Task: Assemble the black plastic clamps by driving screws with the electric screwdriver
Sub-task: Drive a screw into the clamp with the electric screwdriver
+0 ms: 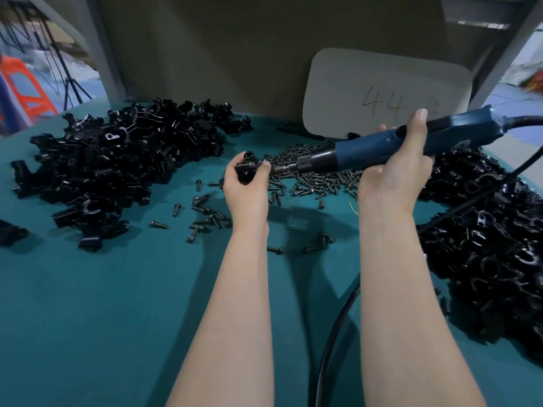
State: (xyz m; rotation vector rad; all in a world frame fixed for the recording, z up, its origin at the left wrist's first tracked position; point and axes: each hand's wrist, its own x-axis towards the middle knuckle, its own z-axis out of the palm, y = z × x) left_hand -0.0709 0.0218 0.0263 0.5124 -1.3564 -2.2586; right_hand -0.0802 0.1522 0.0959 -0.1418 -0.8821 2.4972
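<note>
– Black plastic clamp (pixel 248 167): where is it sitting at this reading?
– It is being held up off the table (pixel 117 318), just left of centre, over the near-left edge of the loose screws (pixel 317 179). Left hand (pixel 246 190) is gripping it, fingers curling round the body, thumb pressing on its right side.
– Right hand?
– Right hand (pixel 396 168) is gripping the electric screwdriver (pixel 361 150) round the blue barrel, fingers wrapping it, one fingertip pointing up past the top. Tool is lying near horizontal, nose pointing left. Its bit end is meeting the clamp right beside the left thumb. Whether a screw is sitting on the bit: cannot tell, too dark.
– Any writing?
– Pale rounded card (pixel 382 89) is leaning against the brown back panel (pixel 235 54) behind the tool. "44" is showing in thin handwritten strokes. A further mark after it is being partly covered by the right hand.
– Stock?
– Parts are lying loose on the table's teal cover. One heap of black clamp parts (pixel 117 160) is sitting at left and a second heap (pixel 499 259) at right. Screws are spreading between them, with strays lying nearer the person. Black cable (pixel 332 333) is running from the tool's rear, crossing the second heap and coming down beside the right forearm.
</note>
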